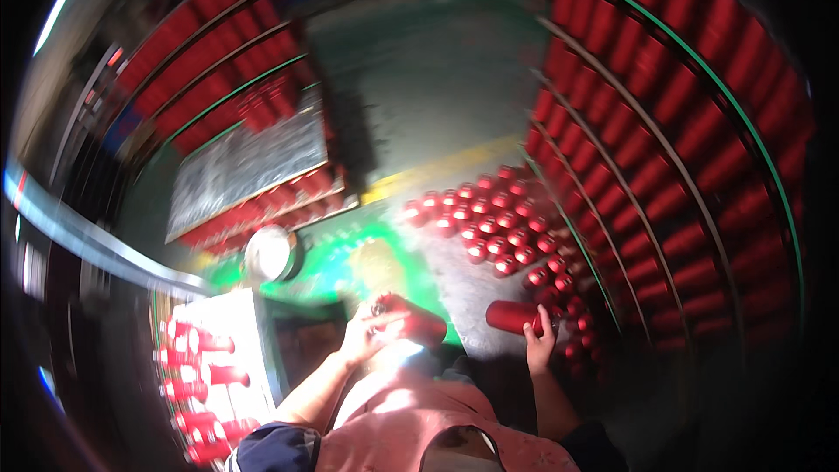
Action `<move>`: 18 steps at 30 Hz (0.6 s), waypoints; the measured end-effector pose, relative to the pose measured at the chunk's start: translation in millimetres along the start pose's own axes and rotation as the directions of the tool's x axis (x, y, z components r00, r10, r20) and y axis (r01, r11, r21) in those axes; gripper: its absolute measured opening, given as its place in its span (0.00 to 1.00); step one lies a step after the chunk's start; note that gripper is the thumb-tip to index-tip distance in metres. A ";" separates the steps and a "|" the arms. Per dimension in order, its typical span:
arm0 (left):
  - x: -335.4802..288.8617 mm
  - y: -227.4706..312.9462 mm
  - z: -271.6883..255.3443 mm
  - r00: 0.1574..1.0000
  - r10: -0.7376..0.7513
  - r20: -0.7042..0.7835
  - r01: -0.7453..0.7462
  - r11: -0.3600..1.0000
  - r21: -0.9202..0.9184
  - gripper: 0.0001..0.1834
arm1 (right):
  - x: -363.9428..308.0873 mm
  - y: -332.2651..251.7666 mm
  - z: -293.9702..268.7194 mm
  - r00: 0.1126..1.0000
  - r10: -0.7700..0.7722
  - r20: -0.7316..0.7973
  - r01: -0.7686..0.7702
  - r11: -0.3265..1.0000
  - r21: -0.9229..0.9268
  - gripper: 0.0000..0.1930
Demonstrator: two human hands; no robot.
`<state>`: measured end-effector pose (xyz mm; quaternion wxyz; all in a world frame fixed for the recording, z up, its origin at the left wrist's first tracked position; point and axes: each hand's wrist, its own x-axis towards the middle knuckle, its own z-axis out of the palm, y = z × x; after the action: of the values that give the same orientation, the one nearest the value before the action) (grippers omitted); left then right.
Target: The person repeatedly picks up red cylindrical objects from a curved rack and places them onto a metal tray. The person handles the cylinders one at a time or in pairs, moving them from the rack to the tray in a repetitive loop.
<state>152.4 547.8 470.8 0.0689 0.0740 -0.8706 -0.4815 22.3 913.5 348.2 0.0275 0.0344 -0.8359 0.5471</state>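
My left hand (360, 332) is closed round the neck end of a shiny red metal bottle (421, 325), which lies nearly level in front of my pink apron. Farther right, my right hand (540, 343) grips the end of another red metal bottle (507, 315), its body pointing left. Just beyond that hand, many red bottles (498, 223) stand upright in rows on a grey sheet (456, 273). At my left, several red bottles (205, 376) lie on a brightly lit white surface (253, 332). Motion blur hides finer detail of my fingers.
A tall stack of red bottles in layers (664, 140) rises on the right. Ahead to the left stands a lower stack with a grey top sheet (253, 157). A round white container (272, 253) sits near it on the green floor (411, 61).
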 end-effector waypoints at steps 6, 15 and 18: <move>-50.2 -23.2 -111.5 0.852 -0.231 -0.470 0.076 0.942 -0.326 0.31 | 69.6 -112.3 127.7 0.973 0.057 0.224 -0.140 0.918 0.372 0.28; -63.7 -125.3 -338.6 0.478 -0.419 -0.772 -0.191 0.808 -0.557 0.37 | 94.7 -326.8 399.7 0.764 0.042 0.644 -0.604 0.398 0.690 0.28; -32.5 -161.8 -407.5 0.484 -0.505 -0.714 -0.517 0.494 -0.699 0.35 | 87.1 -381.2 508.0 0.644 -0.001 0.765 -0.745 0.223 0.628 0.27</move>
<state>272.2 131.7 546.6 0.5296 0.2581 -0.3318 -0.7368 -35.2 293.4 500.4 -0.4195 0.0011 -0.3013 0.8563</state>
